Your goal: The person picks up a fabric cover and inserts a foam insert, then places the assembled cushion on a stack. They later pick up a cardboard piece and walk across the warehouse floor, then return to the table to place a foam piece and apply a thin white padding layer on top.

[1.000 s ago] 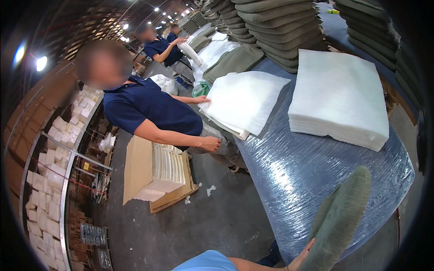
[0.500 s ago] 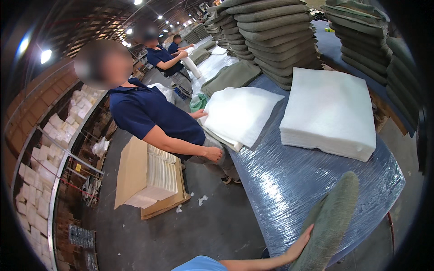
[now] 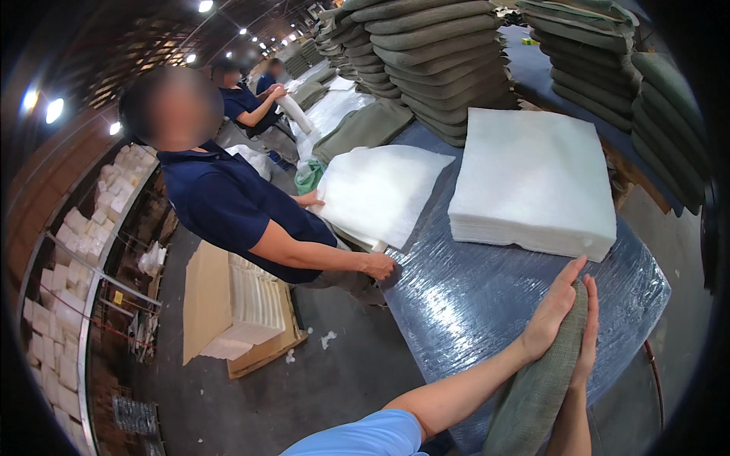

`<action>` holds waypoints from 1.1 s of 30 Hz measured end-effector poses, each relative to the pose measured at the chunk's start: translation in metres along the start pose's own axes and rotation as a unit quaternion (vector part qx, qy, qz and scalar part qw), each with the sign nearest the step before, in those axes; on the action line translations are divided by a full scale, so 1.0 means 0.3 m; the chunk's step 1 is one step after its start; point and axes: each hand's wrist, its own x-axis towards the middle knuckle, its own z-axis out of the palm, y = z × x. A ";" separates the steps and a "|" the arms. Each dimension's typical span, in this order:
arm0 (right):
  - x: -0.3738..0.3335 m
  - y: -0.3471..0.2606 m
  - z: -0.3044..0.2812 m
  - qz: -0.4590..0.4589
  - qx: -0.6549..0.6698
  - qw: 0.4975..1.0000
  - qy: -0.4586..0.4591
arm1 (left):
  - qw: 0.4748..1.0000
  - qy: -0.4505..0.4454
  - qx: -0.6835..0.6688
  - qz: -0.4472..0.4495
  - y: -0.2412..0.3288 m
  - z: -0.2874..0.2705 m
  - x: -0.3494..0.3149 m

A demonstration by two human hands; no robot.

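A thick grey-green fabric cushion (image 3: 544,395) stands on edge at the lower right, over the near part of the plastic-wrapped table. My left hand (image 3: 552,310) presses against its left face near the upper end, fingers stretched out along it. On the opposite face, my right hand (image 3: 587,327) lies with straight fingers, so the cushion is held between both palms. Just beyond my fingertips sits a square stack of white padding sheets (image 3: 532,182). The cushion's lower end runs out of the picture.
The table (image 3: 487,304) is covered in shiny plastic film. At its left side a co-worker in a navy shirt (image 3: 236,205) handles a white padding sheet (image 3: 384,190). Tall piles of grey-green cushions (image 3: 441,61) stand behind. A carton of white pieces (image 3: 209,304) sits on the floor.
My left hand has moved up to the cushion's upper end, and my right hand has come into view on the other side. The co-worker's near hand has moved to the table edge.
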 end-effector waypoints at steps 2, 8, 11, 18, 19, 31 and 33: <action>0.002 0.055 -0.035 0.000 0.069 0.997 0.027 | 0.999 0.011 -0.044 -0.021 -0.023 0.014 0.000; -0.056 0.282 -0.214 0.079 0.237 0.968 0.015 | 0.991 0.033 -0.109 -0.078 -0.195 0.009 -0.052; -0.143 0.330 -0.243 0.126 0.194 0.972 0.041 | 0.985 0.041 -0.093 -0.138 -0.281 -0.005 -0.098; -0.368 0.357 -0.237 0.218 0.020 0.975 0.040 | 0.979 0.069 0.007 -0.193 -0.523 -0.019 -0.305; -0.391 0.357 -0.233 0.225 0.008 0.974 0.035 | 0.977 0.069 0.047 -0.196 -0.562 -0.025 -0.349; -0.460 0.368 -0.283 0.249 -0.055 0.967 0.026 | 0.974 0.056 0.078 -0.204 -0.623 -0.019 -0.396; -0.456 0.369 -0.278 0.252 -0.062 0.966 0.017 | 0.968 0.055 0.097 -0.225 -0.611 -0.024 -0.407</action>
